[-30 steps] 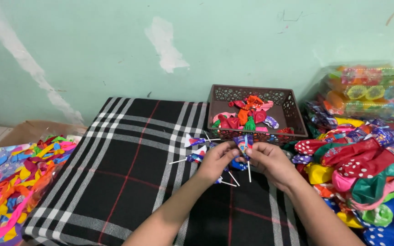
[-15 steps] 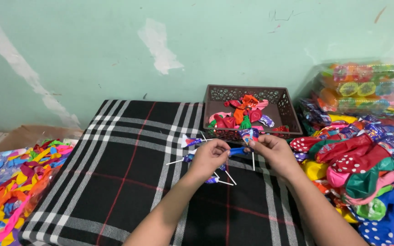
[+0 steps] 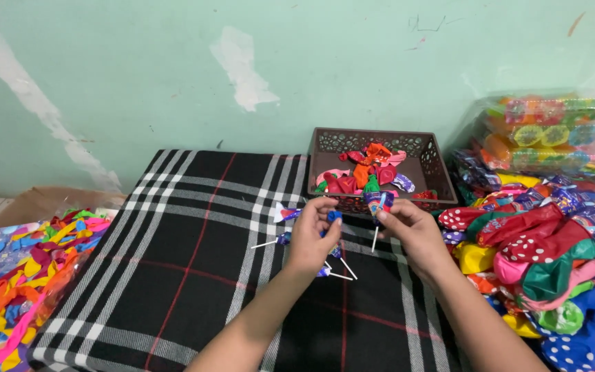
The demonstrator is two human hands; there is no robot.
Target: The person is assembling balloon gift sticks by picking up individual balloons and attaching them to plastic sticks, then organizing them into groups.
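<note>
The right hand [image 3: 414, 231] pinches a wrapped lollipop [image 3: 378, 202] by its top, the white stick hanging down. The left hand [image 3: 313, 234] is closed on a small blue wrapped bit [image 3: 334, 215]. The lollipop looks light and hard, and its stick looks thin and easy to snap. A brown basket [image 3: 435, 160] sits at 12 o'clock. Balloons [image 3: 538, 255] crowd 3 o'clock. The checked cloth [image 3: 173, 262] at 9 o'clock gives open room.
</note>
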